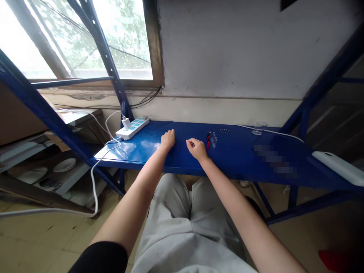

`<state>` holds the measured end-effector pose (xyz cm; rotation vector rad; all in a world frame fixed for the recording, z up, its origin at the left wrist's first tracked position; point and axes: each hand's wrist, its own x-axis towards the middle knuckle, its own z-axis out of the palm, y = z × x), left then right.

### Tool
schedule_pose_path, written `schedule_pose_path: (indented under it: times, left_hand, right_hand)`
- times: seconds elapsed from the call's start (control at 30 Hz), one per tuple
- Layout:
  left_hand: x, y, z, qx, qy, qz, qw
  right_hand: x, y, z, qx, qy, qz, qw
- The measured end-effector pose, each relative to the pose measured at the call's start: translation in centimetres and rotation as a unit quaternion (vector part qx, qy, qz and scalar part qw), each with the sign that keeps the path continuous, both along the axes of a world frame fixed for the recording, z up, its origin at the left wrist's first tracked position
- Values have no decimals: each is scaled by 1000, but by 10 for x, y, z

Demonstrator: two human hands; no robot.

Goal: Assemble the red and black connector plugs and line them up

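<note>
My left hand (168, 139) rests on the blue tabletop (184, 167) with its fingers curled closed; whether anything is inside cannot be seen. To its right, my right hand (196, 148) is also closed at the table, its fingers curled toward the thumb, and nothing can be made out in it. Just beyond the right hand lie small red and black pieces (208, 140) beside a group of small clear pieces (214, 139). Several tiny thin pieces (224, 131) lie in a row farther back. Both hands are apart from these items.
A white power strip (132, 129) with a plug and white cable sits at the table's left end. A clear glass (259, 128) stands at the back right. A white object (339, 167) lies at the right end, near a blurred patch. Blue metal posts frame both sides.
</note>
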<state>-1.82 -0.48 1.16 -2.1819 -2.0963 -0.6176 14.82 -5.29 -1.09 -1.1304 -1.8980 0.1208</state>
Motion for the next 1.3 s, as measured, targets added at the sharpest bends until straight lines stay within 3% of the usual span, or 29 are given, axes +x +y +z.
schedule_pose_path:
  times: [0.2,0.3,0.43,0.53,0.7,0.93,1.3]
  left_hand:
    - [5,8,-6,0,-128,-15,992]
    - [13,5,-10,33,-254,-38,966]
    - [25,-12,-18,78,-433,-73,895]
    - [30,-27,-23,64,-543,-93,832]
    - [30,-45,-22,30,-651,-131,747]
    - [33,-46,-20,-56,-652,-160,739]
    - [32,-44,-21,-51,-637,-152,754]
  right_hand:
    - [0,1,-1,-9,-5,-5,1000]
    - [0,3,-1,-11,-8,-11,1000]
    - [1,4,-2,-22,-6,-22,999]
    - [0,3,0,-30,0,-30,999]
    - [-2,0,3,-67,-7,-30,997]
    - [-3,3,-1,-84,-61,-16,994]
    - [-2,5,-3,-64,-39,-18,997]
